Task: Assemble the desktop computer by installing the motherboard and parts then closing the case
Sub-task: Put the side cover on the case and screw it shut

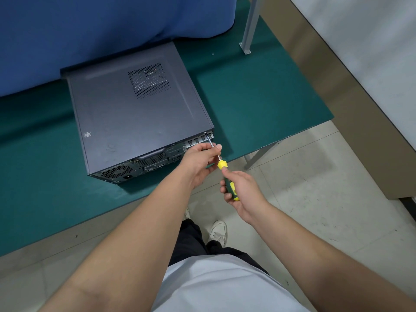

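Note:
A dark grey desktop computer case (135, 109) lies flat on the green table mat (258, 97), its side panel on and its rear ports facing me. A screwdriver (221, 164) with a yellow and green handle points at the top right corner of the case's rear edge, its tip at the panel's rim. My right hand (242, 190) grips the handle. My left hand (200, 161) pinches the metal shaft between thumb and fingers, close to the rear panel.
A small screw (212, 53) lies on the mat behind the case. A blue cloth (90, 30) covers the far side of the table. A metal post (249, 25) stands at the back right. The table's front edge and corner are just beside my hands, above the tiled floor.

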### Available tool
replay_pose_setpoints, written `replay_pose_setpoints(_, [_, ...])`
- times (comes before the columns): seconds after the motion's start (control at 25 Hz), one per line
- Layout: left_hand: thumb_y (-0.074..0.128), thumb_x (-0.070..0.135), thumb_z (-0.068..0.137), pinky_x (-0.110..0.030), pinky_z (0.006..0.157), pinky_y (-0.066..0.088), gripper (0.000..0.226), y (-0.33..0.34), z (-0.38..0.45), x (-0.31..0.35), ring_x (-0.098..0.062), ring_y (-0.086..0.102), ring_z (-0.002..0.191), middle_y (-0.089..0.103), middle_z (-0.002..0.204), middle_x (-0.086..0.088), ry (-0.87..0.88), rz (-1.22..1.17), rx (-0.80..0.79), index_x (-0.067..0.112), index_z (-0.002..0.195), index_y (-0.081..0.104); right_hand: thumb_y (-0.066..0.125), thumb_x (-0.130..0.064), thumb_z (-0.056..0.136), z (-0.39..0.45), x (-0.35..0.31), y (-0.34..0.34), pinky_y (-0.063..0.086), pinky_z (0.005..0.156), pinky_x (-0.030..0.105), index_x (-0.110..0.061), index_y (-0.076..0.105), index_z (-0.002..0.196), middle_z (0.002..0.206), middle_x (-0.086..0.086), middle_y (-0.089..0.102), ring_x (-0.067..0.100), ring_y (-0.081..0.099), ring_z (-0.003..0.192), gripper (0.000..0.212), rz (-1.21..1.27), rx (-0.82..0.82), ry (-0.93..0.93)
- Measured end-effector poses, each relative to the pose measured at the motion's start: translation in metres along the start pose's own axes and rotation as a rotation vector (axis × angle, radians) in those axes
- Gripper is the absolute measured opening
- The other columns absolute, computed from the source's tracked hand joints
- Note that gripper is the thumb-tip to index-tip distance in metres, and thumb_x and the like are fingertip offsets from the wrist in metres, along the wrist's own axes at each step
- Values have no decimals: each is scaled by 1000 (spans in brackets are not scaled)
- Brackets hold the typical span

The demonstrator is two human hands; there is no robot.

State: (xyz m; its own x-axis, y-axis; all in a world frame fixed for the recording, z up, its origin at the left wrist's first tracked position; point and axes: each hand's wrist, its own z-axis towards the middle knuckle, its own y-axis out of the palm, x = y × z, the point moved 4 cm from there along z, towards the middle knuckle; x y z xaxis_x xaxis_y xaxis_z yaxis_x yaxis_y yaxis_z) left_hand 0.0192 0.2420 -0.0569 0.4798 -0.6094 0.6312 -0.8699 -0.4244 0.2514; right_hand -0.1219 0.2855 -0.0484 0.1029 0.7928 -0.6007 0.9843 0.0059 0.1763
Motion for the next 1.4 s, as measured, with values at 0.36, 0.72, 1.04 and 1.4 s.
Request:
replay_pose_setpoints(0.36, [53, -17, 95, -36, 73, 64, 44, 0, -2, 11, -29, 78, 91, 76, 106, -17, 49, -41, -10, 4, 134, 54, 64, -45, 96, 3, -6, -8, 39, 53, 14, -19, 59, 99, 93, -3, 64, 2, 56, 62, 27, -492, 115, -266])
replay_pose_setpoints(0.72, [71, -11, 87, -33, 65, 63, 56, 0, 0, 11, -24, 78, 82, 77, 99, -12, 59, -79, 78, 13, 134, 53, 68, -35, 95, 8, 2, -5, 42, 45, 18, -10, 73, 91, 76, 0, 64, 7, 56, 57, 26, 306, -152, 250])
replay_pose_setpoints(1.04, [75, -9, 85, -31, 61, 60, 49, 2, -2, 12, -24, 78, 77, 74, 93, -12, 67, -92, 102, 14, 125, 56, 69, -39, 92, 6, -26, -9, 49, 63, 34, -18, 55, 94, 86, -3, 63, 14, 63, 74, 25, -919, 289, -672])
replay_pose_setpoints(1.4, [73, -7, 88, -34, 66, 61, 48, -1, 0, 10, -27, 77, 82, 72, 112, -20, 54, -106, 99, 12, 129, 57, 63, -40, 99, 10, -20, -5, 48, 44, 21, -11, 69, 90, 74, 1, 67, 10, 60, 50, 31, -113, -67, -15])
